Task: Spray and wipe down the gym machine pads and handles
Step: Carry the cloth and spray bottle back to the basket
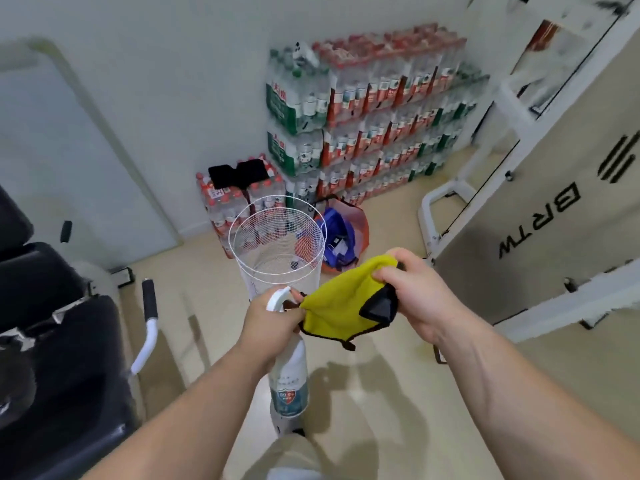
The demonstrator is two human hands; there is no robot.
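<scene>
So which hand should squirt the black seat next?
Left, probably. The left hand grips the spray bottle, and the black seat pad lies on that side. The right hand is busy holding the yellow cloth, ready for wiping.

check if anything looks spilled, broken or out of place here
Nothing looks spilled or broken. The only stray items are black cloth pieces draped over the low pack of water bottles and a stuffed bag on the floor beside the wire basket.

Soft yellow cloth point(337, 306), plastic spray bottle point(289, 379), wire-mesh basket point(277, 244), glossy floor point(381, 393).
</scene>
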